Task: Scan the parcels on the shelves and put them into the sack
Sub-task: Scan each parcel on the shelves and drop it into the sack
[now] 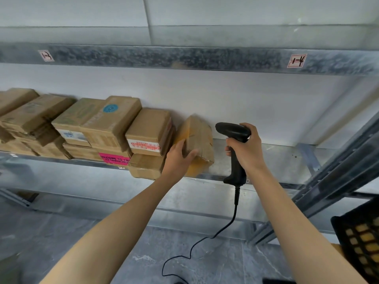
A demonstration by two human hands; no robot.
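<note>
Parcels [110,124] fill the left part of the shelf [266,158]. The brown parcel [199,136] is at the right end of that row. It is tipped, and its long side runs from near to far.

My left hand [178,156] is the closer one and holds it by its left side, thumb on the near face. My right hand [246,148] is wrapped round the black scanner [233,130], just right of the parcel, nose pointing left at it.

The parcel is plain card with yellow tape, a bit blurred. I see no label, so I think it needs turning.
</note>
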